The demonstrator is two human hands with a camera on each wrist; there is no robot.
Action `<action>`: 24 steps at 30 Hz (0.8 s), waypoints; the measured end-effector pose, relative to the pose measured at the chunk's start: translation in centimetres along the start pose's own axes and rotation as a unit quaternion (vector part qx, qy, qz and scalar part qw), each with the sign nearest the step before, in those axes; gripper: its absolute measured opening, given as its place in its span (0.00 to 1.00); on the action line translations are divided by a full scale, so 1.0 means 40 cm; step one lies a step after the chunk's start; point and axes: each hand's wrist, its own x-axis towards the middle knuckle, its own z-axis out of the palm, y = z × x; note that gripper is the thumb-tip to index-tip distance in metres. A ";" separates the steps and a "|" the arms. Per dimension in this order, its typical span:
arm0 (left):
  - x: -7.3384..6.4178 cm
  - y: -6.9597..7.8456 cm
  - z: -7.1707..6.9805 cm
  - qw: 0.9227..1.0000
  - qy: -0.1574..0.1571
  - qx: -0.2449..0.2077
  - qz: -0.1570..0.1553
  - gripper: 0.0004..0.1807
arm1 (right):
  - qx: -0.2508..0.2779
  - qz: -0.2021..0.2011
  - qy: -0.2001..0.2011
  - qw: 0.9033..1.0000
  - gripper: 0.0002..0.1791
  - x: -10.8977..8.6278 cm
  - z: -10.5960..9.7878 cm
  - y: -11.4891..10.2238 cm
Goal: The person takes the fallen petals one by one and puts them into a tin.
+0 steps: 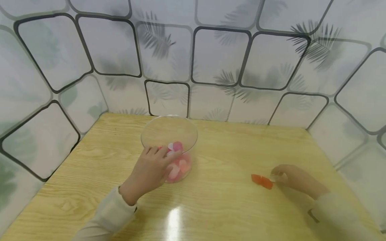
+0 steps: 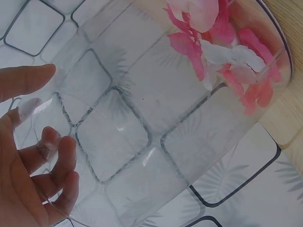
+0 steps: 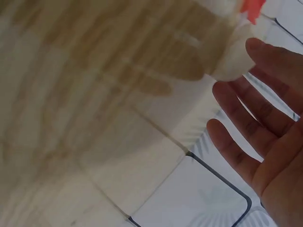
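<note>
A clear round container (image 1: 197, 135) stands on the table with pink, white and coral petals (image 1: 178, 167) piled in its bottom. My left hand (image 1: 150, 170) grips its near side at the rim, back of the hand up; the left wrist view shows the bent fingers (image 2: 66, 156) and thumb at the clear wall. Over at the right, my right hand (image 1: 298, 182) pinches a pale, thin petal (image 3: 234, 59) between thumb and forefinger, low over the table. Two orange-red petals (image 1: 261, 181) lie end to end just left of those fingertips.
The wooden table (image 1: 223, 214) meets a wall (image 1: 217, 57) covered in dark-outlined squares and leaf prints, which closes in the back and both sides. A bright light reflection lies on the near tabletop.
</note>
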 end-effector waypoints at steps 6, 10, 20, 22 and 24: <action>0.000 -0.001 0.001 1.000 0.001 -0.001 -0.001 0.33 | -0.014 -0.056 0.027 0.998 0.04 0.010 0.022 0.026; 0.000 -0.001 0.000 1.000 -0.001 -0.002 0.000 0.33 | -0.028 -0.056 0.049 0.997 0.09 0.016 0.016 0.045; 0.000 0.000 -0.001 1.000 -0.002 -0.001 0.002 0.32 | -0.103 -0.140 0.193 0.966 0.13 0.124 -0.143 -0.077; 0.000 0.000 -0.002 1.000 -0.003 0.002 0.002 0.32 | -0.101 -0.159 0.212 0.959 0.13 0.161 -0.175 -0.127; 0.001 0.000 -0.004 1.000 -0.004 0.005 0.002 0.33 | -0.090 -0.179 0.216 0.956 0.12 0.200 -0.204 -0.179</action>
